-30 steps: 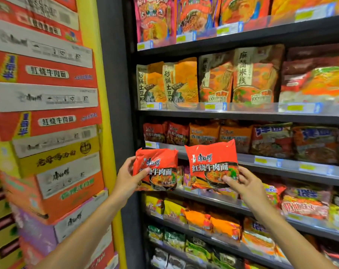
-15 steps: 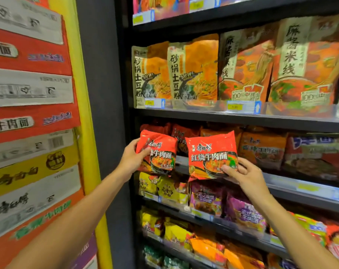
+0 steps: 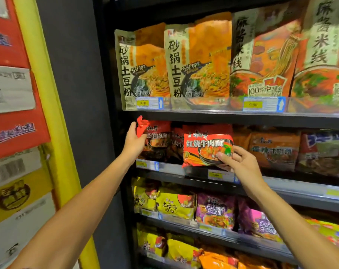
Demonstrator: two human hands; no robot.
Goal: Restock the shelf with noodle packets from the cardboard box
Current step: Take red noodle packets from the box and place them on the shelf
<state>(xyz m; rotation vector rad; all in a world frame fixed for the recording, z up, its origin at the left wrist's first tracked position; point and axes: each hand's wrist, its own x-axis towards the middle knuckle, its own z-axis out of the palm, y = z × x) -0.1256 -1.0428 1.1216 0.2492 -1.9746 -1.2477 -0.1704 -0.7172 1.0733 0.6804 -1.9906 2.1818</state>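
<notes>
two red packets are gripped: the left hand [image 3: 134,139] pinches one [image 3: 155,140] already in the shelf [image 3: 242,178] row, while the right hand [image 3: 240,162] holds another [image 3: 207,147] lengthwise, just before its slot.

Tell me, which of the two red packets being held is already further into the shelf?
The packet in the left hand: that red packet sits back in shadow among the row, while the right hand's packet hangs brightly lit in front of the shelf edge.
</notes>
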